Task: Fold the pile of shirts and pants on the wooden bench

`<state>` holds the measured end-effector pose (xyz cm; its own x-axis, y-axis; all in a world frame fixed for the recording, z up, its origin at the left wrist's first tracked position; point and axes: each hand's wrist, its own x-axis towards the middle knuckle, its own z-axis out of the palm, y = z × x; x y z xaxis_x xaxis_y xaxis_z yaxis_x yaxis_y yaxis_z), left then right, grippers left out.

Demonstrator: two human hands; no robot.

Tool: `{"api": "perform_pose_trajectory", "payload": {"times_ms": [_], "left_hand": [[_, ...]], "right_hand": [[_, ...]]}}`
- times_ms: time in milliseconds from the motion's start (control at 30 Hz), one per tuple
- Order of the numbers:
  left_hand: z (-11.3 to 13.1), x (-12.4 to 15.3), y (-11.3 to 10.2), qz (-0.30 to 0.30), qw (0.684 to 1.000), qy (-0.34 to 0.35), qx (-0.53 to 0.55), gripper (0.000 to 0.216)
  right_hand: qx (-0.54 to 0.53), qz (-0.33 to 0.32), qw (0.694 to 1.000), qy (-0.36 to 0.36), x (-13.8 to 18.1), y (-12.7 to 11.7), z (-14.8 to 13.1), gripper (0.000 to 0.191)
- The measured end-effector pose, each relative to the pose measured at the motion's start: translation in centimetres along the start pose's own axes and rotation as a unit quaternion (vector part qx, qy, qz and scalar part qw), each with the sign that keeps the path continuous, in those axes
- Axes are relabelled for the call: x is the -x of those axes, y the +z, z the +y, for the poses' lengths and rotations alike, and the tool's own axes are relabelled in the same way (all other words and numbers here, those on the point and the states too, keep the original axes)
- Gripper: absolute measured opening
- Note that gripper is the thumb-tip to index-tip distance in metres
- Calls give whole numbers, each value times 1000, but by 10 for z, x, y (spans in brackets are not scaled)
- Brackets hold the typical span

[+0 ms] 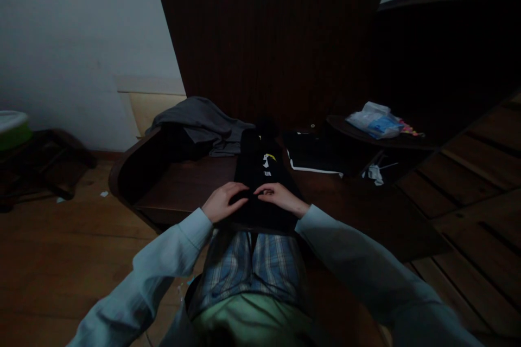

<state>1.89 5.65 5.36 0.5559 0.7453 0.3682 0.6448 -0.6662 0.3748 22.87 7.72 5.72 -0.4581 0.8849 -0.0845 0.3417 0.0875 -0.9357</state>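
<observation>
"Where did the black garment lie?"

"Lengthwise on the bench, straight in front of the person, white and yellow print uppermost."

"And the hands?"

"Both were over its near part. The left hand was loosely spread, thumb apart from the fingers; the right hand had its fingers curled. The cloth was so dark there that one couldn't tell whether the right one pinched any."

"How would it have handled?"

"It looked light, soft and limp, likely to sag if lifted from one spot. Two side edges, held level, seemed the better grip; nothing about it looked fragile."

"What lay around it?"

"A rumpled grey cloth at the far left, a flat dark cloth with a white edge to the right, and a plastic bag on a shelf farther right."

"And the room?"

"Dim, with a pale wall at the far left, a tall dark panel behind the bench, and a wooden floor at the near left."
</observation>
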Motion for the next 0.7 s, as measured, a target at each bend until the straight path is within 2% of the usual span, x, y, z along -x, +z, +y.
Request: {"api": "perform_pose_trajectory", "payload": {"times_ms": [100, 167, 400, 533, 700], "left_hand": [[22, 16, 4, -9, 999, -5, -37, 62], [28, 21, 10, 13, 997, -31, -67, 68], [35, 26, 33, 159, 976, -129, -80, 55], [40, 27, 39, 191, 970, -138, -65, 72], [43, 23, 39, 214, 960, -173, -44, 66]], "right_hand": [[-133, 5, 990, 50, 6, 2, -11, 11], [-201, 12, 976, 79, 11, 4, -21, 11], [-300, 29, 950, 75, 20, 16, -41, 23], [-344, 33, 937, 59, 18, 19, -46, 26], [-404, 13, 914, 30, 12, 19, -55, 21]]}}
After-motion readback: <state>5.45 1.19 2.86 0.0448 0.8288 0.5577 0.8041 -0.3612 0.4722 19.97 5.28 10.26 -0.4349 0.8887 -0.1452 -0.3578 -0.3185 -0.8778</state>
